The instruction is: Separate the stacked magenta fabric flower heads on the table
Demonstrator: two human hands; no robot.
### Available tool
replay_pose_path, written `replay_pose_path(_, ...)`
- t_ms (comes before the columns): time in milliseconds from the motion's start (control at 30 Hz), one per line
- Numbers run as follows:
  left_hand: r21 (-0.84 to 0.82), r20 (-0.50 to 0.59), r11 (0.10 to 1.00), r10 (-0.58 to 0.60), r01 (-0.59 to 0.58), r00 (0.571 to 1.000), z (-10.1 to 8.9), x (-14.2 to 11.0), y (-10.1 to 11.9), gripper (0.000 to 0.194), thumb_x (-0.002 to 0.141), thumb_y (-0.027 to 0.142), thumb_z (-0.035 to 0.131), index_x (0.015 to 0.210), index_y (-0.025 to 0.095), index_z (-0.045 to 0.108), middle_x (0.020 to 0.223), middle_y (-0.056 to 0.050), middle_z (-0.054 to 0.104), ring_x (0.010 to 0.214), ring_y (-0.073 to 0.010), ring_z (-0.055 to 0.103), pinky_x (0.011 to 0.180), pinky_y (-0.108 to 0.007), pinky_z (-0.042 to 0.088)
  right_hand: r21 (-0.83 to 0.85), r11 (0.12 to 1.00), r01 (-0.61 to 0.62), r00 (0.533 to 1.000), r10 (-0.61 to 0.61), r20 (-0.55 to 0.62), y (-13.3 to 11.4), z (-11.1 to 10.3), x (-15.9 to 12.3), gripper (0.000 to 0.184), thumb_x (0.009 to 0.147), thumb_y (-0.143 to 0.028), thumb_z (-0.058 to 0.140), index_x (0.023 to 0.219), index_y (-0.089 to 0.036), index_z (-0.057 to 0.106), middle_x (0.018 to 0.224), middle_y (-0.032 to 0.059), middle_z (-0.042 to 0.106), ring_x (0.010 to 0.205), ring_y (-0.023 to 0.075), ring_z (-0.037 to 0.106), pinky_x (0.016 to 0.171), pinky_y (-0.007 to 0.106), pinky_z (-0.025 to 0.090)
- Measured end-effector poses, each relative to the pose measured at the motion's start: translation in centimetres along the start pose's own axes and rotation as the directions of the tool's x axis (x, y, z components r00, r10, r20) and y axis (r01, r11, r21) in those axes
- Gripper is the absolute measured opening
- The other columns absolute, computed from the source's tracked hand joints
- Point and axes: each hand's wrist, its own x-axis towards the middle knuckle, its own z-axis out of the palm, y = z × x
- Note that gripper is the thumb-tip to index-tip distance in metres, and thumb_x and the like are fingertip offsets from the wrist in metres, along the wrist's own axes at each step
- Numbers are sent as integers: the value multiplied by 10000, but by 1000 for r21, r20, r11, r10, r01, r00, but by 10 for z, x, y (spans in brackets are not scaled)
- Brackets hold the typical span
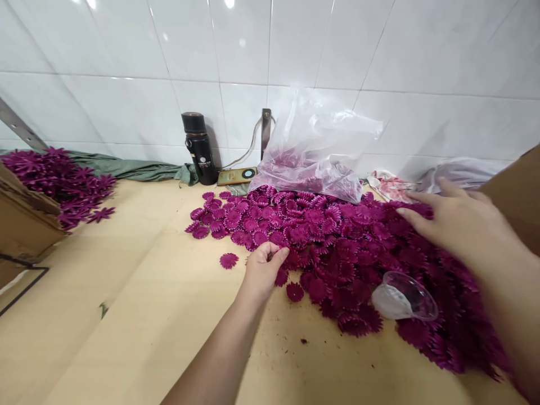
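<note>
A broad heap of purple scalloped flower pieces (314,236) covers the middle and right of the table. At the heap's front left edge is my left hand (262,269), its thumb and fingers pinched together. Whatever may be between those fingertips is hidden among the purple pieces behind them. My right hand (462,222) reaches over the right part of the heap, fingers spread and holding nothing visible, slightly blurred. A clear plastic cup (415,298) with something whitish inside lies tilted on the pieces. One loose flower piece (229,260) sits left of my left hand.
Behind the heap, a clear plastic bag (320,140) leans against the tiled wall, beside a phone-like device (237,176) and a black bottle (199,149). Purple star-shaped pieces (80,191) spill by a cardboard box (27,216) at left. Another cardboard box (517,191) stands at right.
</note>
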Motion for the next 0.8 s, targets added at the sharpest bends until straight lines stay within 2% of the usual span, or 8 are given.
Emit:
replay_pose_path(33, 2, 12, 1000, -9, 9, 1000, 2, -1, -3, 346, 542, 355, 741, 488, 164, 457, 444, 86, 387, 459, -47, 308, 482, -206, 249, 50, 993, 107, 994, -106, -37, -16, -1, -12, 295, 813, -352, 547, 987, -149, 672, 1195, 183, 570, 1227, 397, 421, 989, 571, 327)
replay_pose_path(100, -14, 54, 999, -42, 42, 998, 4, -2, -8, 384, 533, 399, 749, 499, 170, 443, 438, 86, 391, 440, -46, 304, 462, -206, 228, 316, 910, 270, 961, -276, -26, -53, 2, -36, 280, 797, -364, 568, 973, -173, 672, 1053, 122, 661, 1052, 302, 574, 920, 483, 425)
replay_pose_path(233, -109, 79, 989, -91, 99, 993, 5, -4, -14, 468, 476, 462, 784, 502, 172, 418, 420, 80, 409, 410, -42, 323, 435, -198, 214, 692, 671, 267, 860, -490, 143, -117, 20, -73, 95, 774, -260, 593, 824, -197, 644, 815, 43, 691, 714, 180, 624, 649, 302, 479)
replay_pose_path(400, -282, 137, 935, -185, 217, 973, 3, -3, -11, 450, 488, 483, 785, 546, 160, 478, 457, 55, 482, 412, -51, 394, 441, -195, 285, 860, 499, 104, 902, -412, 130, -133, 43, -75, 83, 787, -174, 536, 710, -198, 559, 665, -13, 628, 607, 135, 565, 587, 252, 434)
replay_pose_path(533, -353, 145, 909, -183, 223, 972, 2, 1, -8, 383, 478, 399, 809, 576, 151, 533, 475, 38, 534, 424, -58, 442, 435, -184, 304, 845, 481, 236, 949, -301, -94, -125, 46, -79, 122, 803, -162, 523, 691, -199, 555, 649, 1, 597, 621, 147, 554, 600, 262, 433)
replay_pose_path(667, -399, -24, 898, -213, 186, 977, -2, 5, -5, 363, 469, 348, 808, 567, 150, 519, 452, 53, 512, 404, -42, 418, 433, -172, 311, 674, 421, 606, 788, -429, -441, -130, 42, -97, 175, 816, -64, 459, 734, -175, 566, 729, 63, 613, 706, 177, 552, 641, 304, 446)
replay_pose_path(733, -403, -64, 897, -226, 182, 972, -2, 2, -4, 364, 469, 345, 801, 579, 151, 514, 455, 54, 509, 392, -42, 407, 414, -173, 297, 608, 385, 694, 711, -494, -500, -135, 39, -104, 196, 808, -29, 442, 730, -167, 557, 700, 71, 604, 673, 176, 529, 602, 305, 440)
replay_pose_path(800, -395, -71, 897, -243, 197, 967, 1, -1, -4, 361, 481, 346, 791, 585, 148, 508, 465, 47, 514, 392, -45, 411, 399, -170, 286, 583, 366, 725, 678, -522, -517, -137, 37, -108, 207, 800, -14, 432, 721, -169, 545, 661, 64, 587, 632, 169, 503, 563, 299, 429)
